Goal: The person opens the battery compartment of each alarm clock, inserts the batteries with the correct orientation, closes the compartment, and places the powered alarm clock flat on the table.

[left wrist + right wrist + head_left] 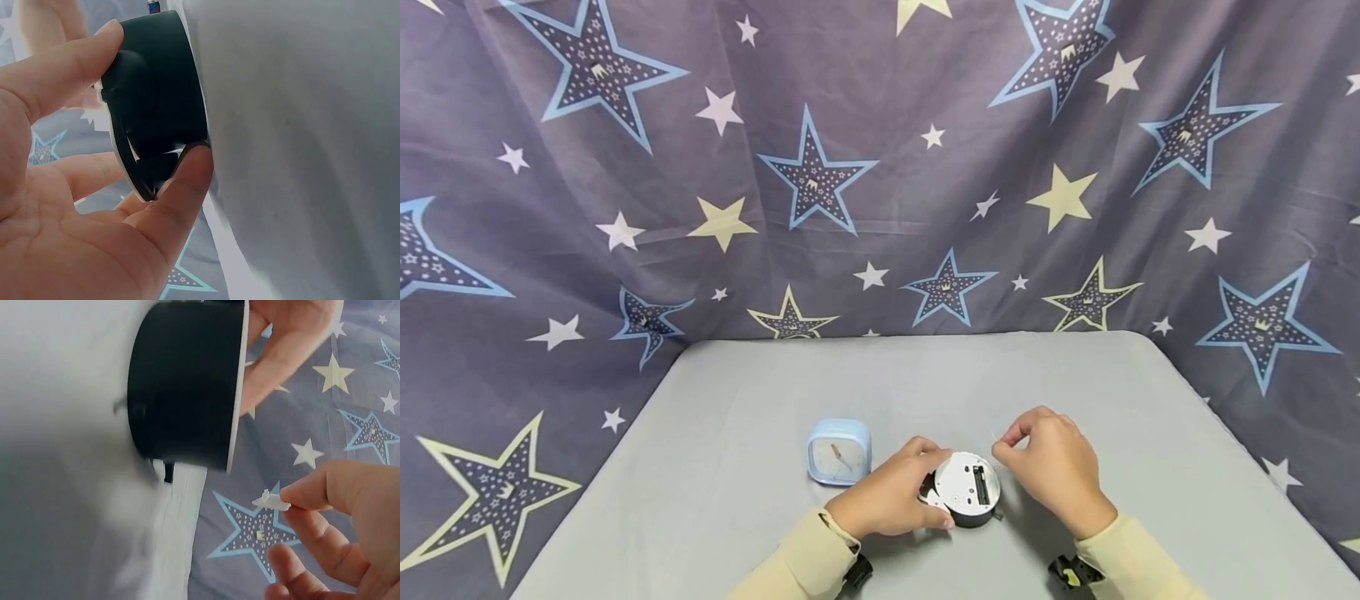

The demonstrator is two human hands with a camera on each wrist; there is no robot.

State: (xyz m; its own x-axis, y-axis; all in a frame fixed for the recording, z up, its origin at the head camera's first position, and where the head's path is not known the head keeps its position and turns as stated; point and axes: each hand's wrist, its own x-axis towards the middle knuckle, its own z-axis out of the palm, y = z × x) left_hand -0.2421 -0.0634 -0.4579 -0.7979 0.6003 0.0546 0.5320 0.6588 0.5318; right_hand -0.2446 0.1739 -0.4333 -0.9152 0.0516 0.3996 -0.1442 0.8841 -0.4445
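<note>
A round black alarm clock (pixel 957 490) lies with its white back facing up, and a dark slot like a battery compartment shows uncovered in that back. My left hand (pixel 891 492) grips the clock by its left side, thumb on one edge and fingers round the other. In the left wrist view the clock's black side wall (pixel 169 87) stands between thumb and fingers. My right hand (pixel 1052 462), just right of the clock, pinches a small white plastic cover (pixel 272 500) between thumb and index finger, apart from the clock.
A light blue square clock (pixel 838 452) stands to the left of my left hand, on the grey-covered table (pixel 760 392). A star-patterned curtain (pixel 850 250) hangs behind and along both sides of the table.
</note>
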